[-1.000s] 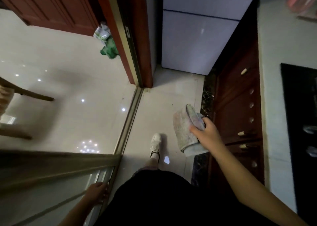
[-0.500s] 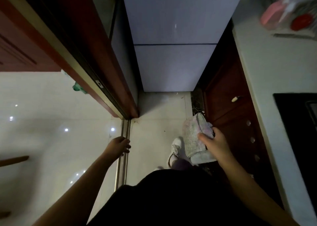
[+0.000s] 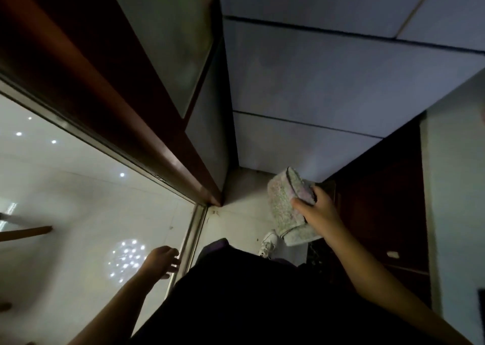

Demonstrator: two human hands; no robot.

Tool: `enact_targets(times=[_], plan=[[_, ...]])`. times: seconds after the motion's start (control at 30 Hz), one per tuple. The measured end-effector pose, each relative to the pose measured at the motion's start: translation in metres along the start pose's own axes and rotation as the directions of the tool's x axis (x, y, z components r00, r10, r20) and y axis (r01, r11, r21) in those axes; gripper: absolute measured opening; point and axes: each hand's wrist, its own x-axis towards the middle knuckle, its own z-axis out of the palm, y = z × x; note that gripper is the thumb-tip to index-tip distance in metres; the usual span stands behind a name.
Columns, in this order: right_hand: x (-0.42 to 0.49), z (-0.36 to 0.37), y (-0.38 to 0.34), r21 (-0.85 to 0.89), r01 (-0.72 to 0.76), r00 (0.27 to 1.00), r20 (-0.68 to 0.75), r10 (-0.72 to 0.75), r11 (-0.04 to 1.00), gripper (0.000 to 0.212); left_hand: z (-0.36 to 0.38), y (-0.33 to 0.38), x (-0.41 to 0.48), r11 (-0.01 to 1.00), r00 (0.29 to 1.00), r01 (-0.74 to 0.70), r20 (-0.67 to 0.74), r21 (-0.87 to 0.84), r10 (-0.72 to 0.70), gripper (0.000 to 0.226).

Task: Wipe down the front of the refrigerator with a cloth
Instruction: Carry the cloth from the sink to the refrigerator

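Refrigerator (image 3: 301,82) looms nearer; right hand (image 3: 319,213) grip pinching cloth (image 3: 286,208); left hand (image 3: 162,262) spread.

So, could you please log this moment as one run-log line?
phase: approach | right hand: holding cloth | left hand: open, empty | refrigerator: cloth not yet touching

One refrigerator (image 3: 328,82), showing three door panels split by two seams. One folded cloth (image 3: 288,208), two bare hands (image 3: 319,213) (image 3: 161,262). One white shoe (image 3: 267,243), one wooden door frame (image 3: 105,103).
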Motion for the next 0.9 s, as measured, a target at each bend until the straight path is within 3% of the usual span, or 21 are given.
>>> enact_targets(times=[0.2,0.37,0.53,0.7,0.8,0.9], plan=[[0.049,0.000,-0.050,0.008,0.035,0.999,-0.005,-0.035,0.999,0.019,-0.007,0.061,0.021,0.999,0.999,-0.040,0.015,-0.019,0.040,0.020],[0.053,-0.008,-0.094,0.081,0.107,0.990,-0.103,-0.098,0.991,0.015,-0.008,0.149,0.030,0.965,0.961,-0.260,0.105,0.022,0.256,0.022],[0.036,-0.041,-0.163,0.116,0.320,0.940,-0.160,-0.300,0.940,0.012,0.001,0.251,0.003,0.848,0.837,-0.530,0.158,0.001,0.523,0.021],[0.019,-0.094,-0.253,0.089,0.576,0.799,-0.269,-0.537,0.813,0.015,-0.007,0.354,-0.074,0.574,0.569,-0.819,0.115,-0.016,0.814,0.017],[0.004,-0.130,-0.318,-0.015,0.705,0.663,-0.338,-0.667,0.709,0.019,-0.028,0.408,-0.131,0.332,0.336,-0.940,0.037,0.073,0.941,0.010],[-0.020,-0.163,-0.385,-0.147,0.791,0.507,-0.387,-0.770,0.594,0.024,-0.056,0.458,-0.191,0.099,0.079,-0.966,-0.093,0.237,0.993,0.010]])
